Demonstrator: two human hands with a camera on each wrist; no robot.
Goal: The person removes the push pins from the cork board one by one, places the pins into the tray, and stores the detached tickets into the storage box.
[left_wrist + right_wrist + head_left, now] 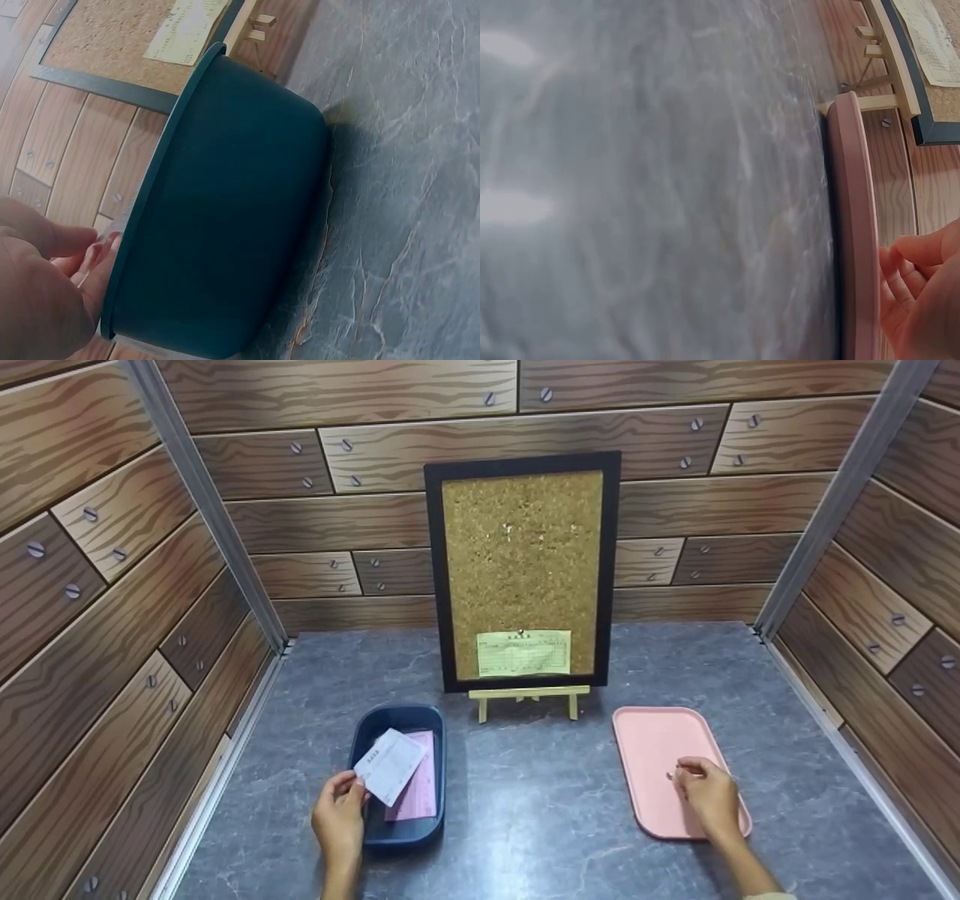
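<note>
My left hand [339, 814] pinches a white printed paper slip [391, 765] by its near left corner, thumb on top. The slip is tilted over a dark blue bin [439, 780], overlapping a pink slip [421, 791] inside it. In the left wrist view the left hand [56, 270] is partly behind the rim of the bin [217, 195]. My right hand [709, 793] is over a pink tray [652, 742], thumb and forefinger together on a small metallic pushpin [670, 775]. From the right wrist, the tray edge hides part of the right hand [926, 292].
A black-framed cork board [523, 570] leans on a small wooden easel [529, 692] at the back centre. One yellow printed slip [523, 654] is pinned low on it. Wood-patterned walls [360, 517] enclose the grey marbled table [525, 795] on the left, back and right.
</note>
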